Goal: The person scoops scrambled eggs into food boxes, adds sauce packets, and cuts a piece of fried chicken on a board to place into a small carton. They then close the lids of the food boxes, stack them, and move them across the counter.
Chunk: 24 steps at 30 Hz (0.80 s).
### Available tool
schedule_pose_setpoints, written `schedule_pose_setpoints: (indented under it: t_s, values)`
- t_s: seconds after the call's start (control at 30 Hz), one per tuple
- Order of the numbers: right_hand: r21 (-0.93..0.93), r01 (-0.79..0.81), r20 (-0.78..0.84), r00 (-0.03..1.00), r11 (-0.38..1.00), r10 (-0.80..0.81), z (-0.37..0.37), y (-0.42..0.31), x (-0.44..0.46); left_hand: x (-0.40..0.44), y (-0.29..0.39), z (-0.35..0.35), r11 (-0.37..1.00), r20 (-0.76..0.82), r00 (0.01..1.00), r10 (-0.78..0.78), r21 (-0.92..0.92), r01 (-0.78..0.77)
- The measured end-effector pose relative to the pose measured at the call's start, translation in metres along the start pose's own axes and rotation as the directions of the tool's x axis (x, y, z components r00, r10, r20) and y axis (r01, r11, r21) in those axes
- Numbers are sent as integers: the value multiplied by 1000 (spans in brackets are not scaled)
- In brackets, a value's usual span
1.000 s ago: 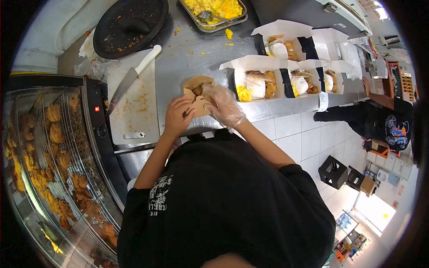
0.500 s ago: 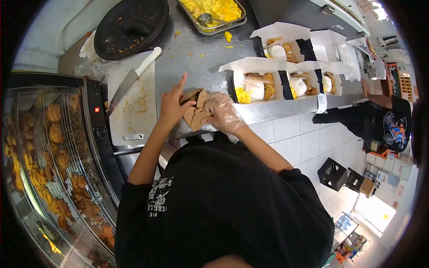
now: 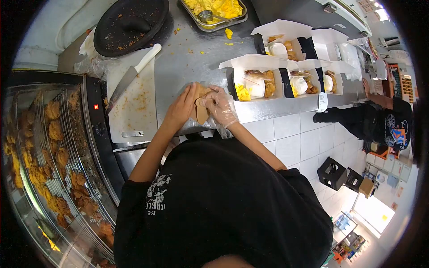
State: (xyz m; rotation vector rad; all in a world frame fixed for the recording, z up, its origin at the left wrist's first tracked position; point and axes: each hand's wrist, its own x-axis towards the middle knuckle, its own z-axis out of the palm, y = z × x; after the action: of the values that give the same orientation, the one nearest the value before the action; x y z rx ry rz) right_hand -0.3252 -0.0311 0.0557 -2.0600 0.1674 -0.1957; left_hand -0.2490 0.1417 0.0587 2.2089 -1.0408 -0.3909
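Between my hands, over the front edge of the steel counter, is a small brown cardboard carton (image 3: 202, 115) with folded, rounded flaps. My left hand (image 3: 181, 108), bare, presses on its left side with the fingers together. On the other side my right hand (image 3: 221, 108), in a clear plastic glove, grips the carton with bent fingers. Parts of the carton are hidden behind both hands. To the right stand open white meal boxes (image 3: 254, 85) holding rice, chicken and yellow egg.
A knife (image 3: 134, 73) lies on the white cutting board (image 3: 134, 109) at left. Behind are a black round lid (image 3: 129, 27) and a metal tray (image 3: 210, 27) of scrambled egg with a spoon. A heated cabinet (image 3: 91, 116) of fried chicken stands left. A co-worker (image 3: 380, 123) is at far right.
My left hand has closed from a raised, pointing finger to lying along the carton. The carton has been turned and pressed narrower, its flaps now folded in closer. My right hand has kept its hold.
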Motion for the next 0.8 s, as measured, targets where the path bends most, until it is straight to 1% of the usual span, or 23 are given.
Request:
schedule_pose_setpoints:
  t_s: [0.1,0.2,0.3,0.4,0.5,0.6,0.7,0.8]
  values:
    - [10,-180,6,984,984,180,1,3,1,2,-5,-1,999,7,999,51,-14,-51]
    - [161,-92,-56,993,983,102,7,13,-3,-2,12,-7,994,-34,994,106,1,-106]
    - [278,29,-118,993,960,4,12,26,-5,-2,6,-2,989,-76,987,140,68,-135]
    - [297,14,-129,991,955,25,7,14,-4,-1,0,6,991,-75,991,108,89,-101]
    - [159,9,-153,988,987,16,7,14,-3,-1,2,8,990,-75,991,108,97,-101]
    - [135,-57,-134,988,989,75,0,-3,-3,-2,9,5,997,-25,997,77,5,-77]
    - [55,-55,-103,993,997,61,-6,-13,-2,-2,10,7,994,-21,994,110,13,-110]
    - [-38,53,-146,988,998,-58,0,-8,-2,-1,7,10,981,-74,981,181,87,-175]
